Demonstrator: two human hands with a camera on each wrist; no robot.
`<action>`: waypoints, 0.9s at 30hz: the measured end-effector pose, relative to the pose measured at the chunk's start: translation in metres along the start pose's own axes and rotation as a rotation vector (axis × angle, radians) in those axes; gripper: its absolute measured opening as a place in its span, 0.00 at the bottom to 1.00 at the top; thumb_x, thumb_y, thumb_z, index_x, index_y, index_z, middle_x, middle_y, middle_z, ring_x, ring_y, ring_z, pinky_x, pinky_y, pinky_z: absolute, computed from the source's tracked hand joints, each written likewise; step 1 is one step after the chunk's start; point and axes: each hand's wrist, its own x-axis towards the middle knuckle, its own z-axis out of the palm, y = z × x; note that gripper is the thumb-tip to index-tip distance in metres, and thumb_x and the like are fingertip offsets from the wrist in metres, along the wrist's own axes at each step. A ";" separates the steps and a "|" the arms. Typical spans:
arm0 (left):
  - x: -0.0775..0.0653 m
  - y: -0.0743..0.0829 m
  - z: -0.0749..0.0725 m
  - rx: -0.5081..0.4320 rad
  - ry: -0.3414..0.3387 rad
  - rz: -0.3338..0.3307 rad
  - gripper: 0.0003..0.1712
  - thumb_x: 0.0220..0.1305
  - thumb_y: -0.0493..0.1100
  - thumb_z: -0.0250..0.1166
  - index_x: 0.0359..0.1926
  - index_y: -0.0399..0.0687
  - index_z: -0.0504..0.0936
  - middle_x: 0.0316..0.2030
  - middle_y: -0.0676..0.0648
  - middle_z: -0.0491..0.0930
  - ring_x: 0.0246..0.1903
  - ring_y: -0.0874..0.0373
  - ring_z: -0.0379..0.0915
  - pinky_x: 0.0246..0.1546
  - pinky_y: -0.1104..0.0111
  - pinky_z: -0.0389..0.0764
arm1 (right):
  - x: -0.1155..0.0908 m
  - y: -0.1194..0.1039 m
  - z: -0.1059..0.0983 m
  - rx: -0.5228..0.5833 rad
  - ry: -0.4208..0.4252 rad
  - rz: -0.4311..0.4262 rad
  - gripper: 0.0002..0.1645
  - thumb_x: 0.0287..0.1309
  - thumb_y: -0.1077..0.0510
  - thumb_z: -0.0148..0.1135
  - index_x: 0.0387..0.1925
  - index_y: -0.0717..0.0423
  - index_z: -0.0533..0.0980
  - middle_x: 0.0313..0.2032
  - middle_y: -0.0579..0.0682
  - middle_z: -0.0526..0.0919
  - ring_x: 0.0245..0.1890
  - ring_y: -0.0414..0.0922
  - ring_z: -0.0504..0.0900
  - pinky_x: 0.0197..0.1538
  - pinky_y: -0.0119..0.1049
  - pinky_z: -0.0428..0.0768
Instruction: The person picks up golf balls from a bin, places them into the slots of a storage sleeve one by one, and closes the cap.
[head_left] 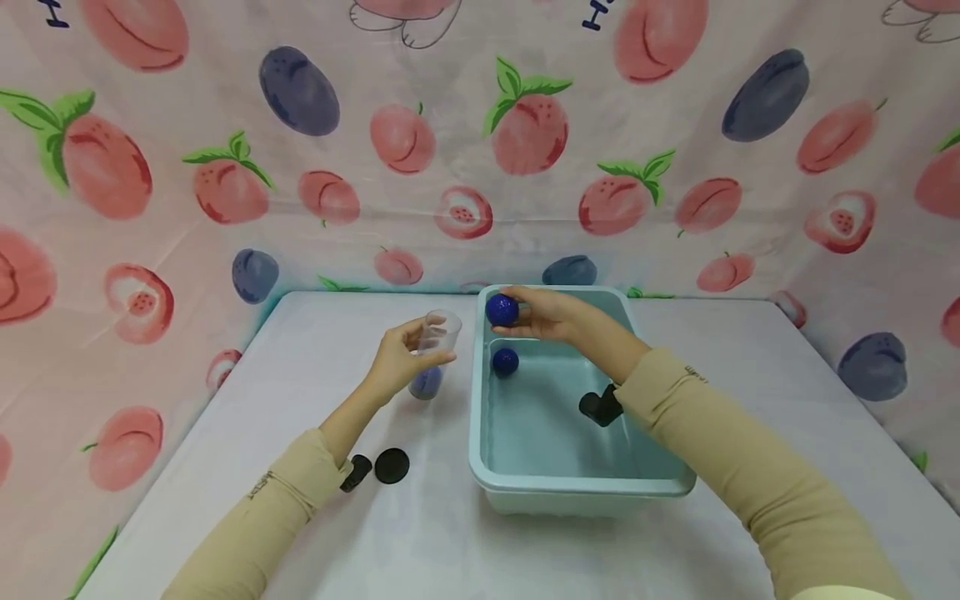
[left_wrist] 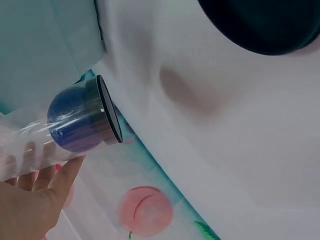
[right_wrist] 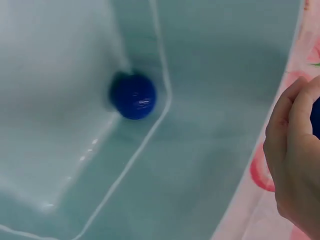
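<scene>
My left hand [head_left: 401, 360] grips a clear plastic tube [head_left: 439, 332], tilted a little, beside the tub's left wall. A blue ball [left_wrist: 75, 119] sits in its lower end, by a black end cap [left_wrist: 110, 109]. With its fingertips my right hand [head_left: 546, 315] holds another shiny blue ball [head_left: 502, 310] over the far left corner of a pale blue-green tub [head_left: 585, 485]. In the right wrist view that hand [right_wrist: 297, 155] shows at the right edge, its ball mostly hidden. A further blue ball [right_wrist: 134, 96] lies in a corner of the tub's floor.
A round black lid [head_left: 392, 466] lies on the white table [head_left: 337, 333], left of the tub and nearer me. Behind the table hangs a peach-print cloth [head_left: 465, 167]. Small black devices sit at both wrists, the right one [head_left: 600, 406] above the tub.
</scene>
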 end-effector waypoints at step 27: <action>0.006 0.006 0.014 -0.012 -0.016 -0.015 0.30 0.53 0.39 0.71 0.59 0.43 0.74 0.55 0.38 0.77 0.56 0.42 0.74 0.56 0.52 0.75 | 0.001 -0.007 0.042 -0.054 0.094 -0.124 0.33 0.66 0.48 0.52 0.67 0.58 0.61 0.65 0.62 0.61 0.57 0.51 0.70 0.64 0.44 0.70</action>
